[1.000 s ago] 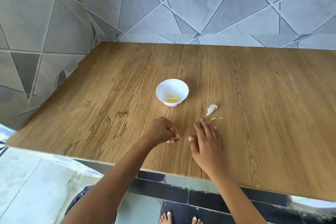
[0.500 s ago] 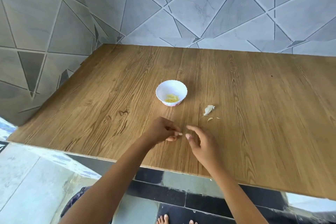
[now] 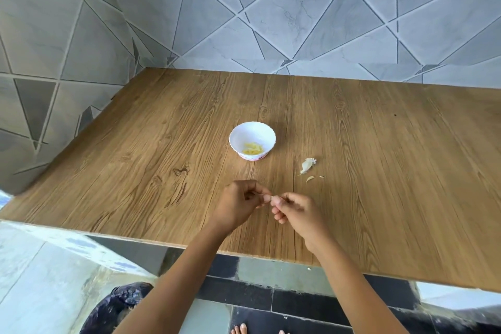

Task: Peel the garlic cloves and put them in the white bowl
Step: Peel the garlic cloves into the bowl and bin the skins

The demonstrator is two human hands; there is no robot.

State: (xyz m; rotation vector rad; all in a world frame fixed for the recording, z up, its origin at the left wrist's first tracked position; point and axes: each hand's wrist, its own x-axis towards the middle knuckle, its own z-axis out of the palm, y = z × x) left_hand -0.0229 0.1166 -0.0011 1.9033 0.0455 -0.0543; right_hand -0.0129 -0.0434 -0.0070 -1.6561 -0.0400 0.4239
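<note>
While left hand [image 3: 238,203] and right hand [image 3: 298,209] each pinch the clove [image 3: 274,198] tightly, nails should lift skin gently.

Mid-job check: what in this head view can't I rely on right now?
Head view: the clove pinched between left hand and right hand is mostly covered by fingertips; skin on or off unclear.
Head view: yellow pieces in the white bowl are too small to count.
Head view: pale piece on the table, clove or empty skin, too small to tell.
</note>
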